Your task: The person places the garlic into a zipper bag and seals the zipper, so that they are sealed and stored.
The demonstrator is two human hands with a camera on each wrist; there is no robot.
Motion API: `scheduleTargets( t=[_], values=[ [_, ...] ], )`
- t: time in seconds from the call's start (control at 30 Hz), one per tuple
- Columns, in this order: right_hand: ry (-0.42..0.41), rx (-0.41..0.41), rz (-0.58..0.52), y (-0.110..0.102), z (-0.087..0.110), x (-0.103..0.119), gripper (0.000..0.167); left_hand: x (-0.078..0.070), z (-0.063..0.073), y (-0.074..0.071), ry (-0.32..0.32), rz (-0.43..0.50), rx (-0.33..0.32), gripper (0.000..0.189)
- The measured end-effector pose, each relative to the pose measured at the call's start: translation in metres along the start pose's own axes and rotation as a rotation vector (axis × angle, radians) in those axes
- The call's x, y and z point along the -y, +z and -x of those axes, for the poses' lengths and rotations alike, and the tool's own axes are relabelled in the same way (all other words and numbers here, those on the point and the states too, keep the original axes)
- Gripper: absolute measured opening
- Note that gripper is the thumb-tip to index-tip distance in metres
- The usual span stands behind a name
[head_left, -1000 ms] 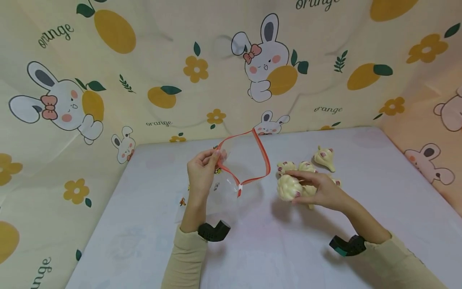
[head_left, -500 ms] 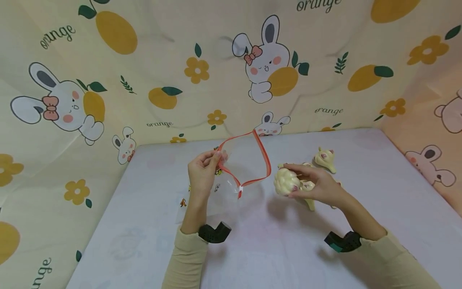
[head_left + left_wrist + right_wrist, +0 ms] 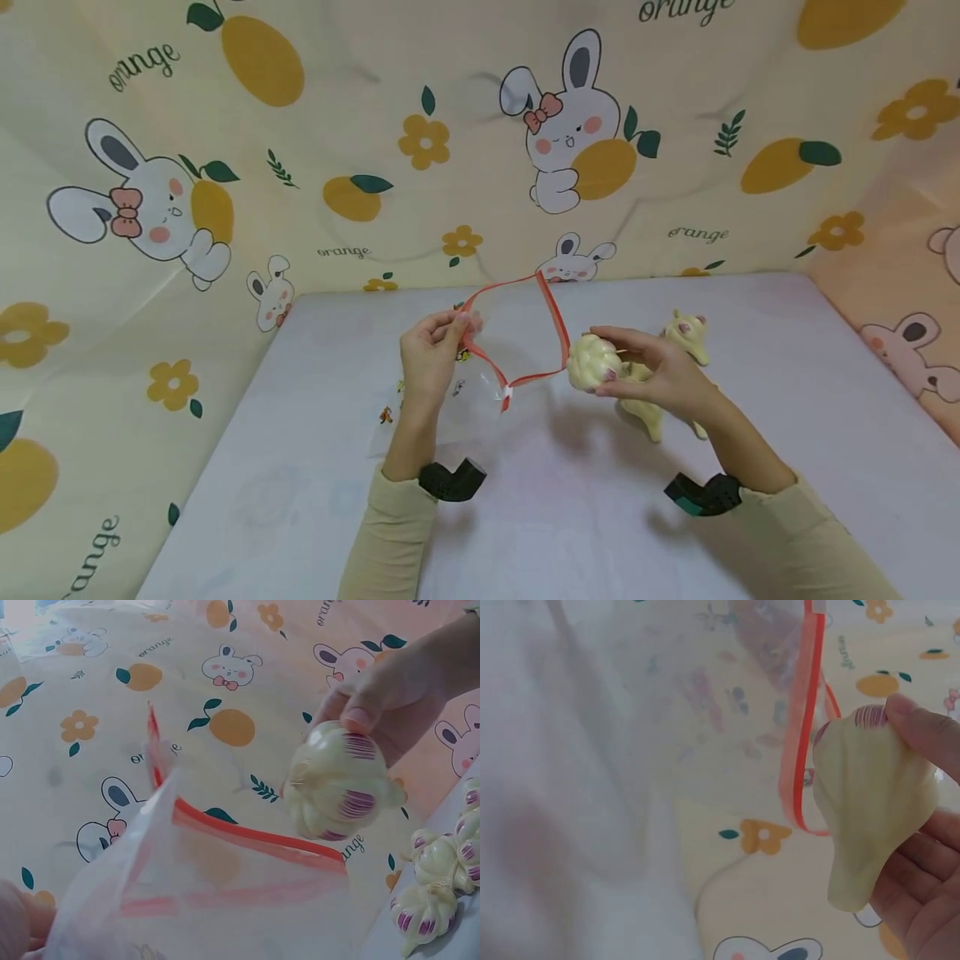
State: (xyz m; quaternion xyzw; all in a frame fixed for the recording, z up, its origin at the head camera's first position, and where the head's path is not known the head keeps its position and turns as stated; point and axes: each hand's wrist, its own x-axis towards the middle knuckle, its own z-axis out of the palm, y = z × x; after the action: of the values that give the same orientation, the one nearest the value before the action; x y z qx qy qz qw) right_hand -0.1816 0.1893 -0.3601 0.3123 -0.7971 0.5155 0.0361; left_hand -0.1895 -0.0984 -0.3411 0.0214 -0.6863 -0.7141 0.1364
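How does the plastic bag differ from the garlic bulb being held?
The bag is see-through and red-edged; the garlic bulb is opaque cream with purple streaks. The bag is bigger, its mouth spread open; the garlic bulb is rounded, with a narrow neck. Both are held: the bag in the left hand, the garlic bulb in the right hand.

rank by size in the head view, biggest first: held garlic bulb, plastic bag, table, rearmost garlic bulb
1. Table
2. Plastic bag
3. Held garlic bulb and rearmost garlic bulb, unranked: they look close, and the held one is nearer the camera.
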Motion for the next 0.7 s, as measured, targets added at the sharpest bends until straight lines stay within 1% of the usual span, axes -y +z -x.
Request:
scheduleTargets(
  t=[0.2, 0.43, 0.7],
  values=[
    [0.029, -0.008, -0.025, 0.002, -0.008, 0.002, 0.067, 0.002, 0.000, -0.001, 0.003, 0.001, 0.009, 0.024],
    [0.106, -0.024, -0.028, 0.002, -0.011, 0.008, 0.066, 0.003, -0.001, 0.000, 0.008, -0.018, -0.009, 0.022],
    [0.178, -0.047, -0.044, 0.005, -0.016, 0.012, 0.065, 0.003, -0.001, 0.001, 0.004, -0.026, -0.002, 0.022]
  ],
)
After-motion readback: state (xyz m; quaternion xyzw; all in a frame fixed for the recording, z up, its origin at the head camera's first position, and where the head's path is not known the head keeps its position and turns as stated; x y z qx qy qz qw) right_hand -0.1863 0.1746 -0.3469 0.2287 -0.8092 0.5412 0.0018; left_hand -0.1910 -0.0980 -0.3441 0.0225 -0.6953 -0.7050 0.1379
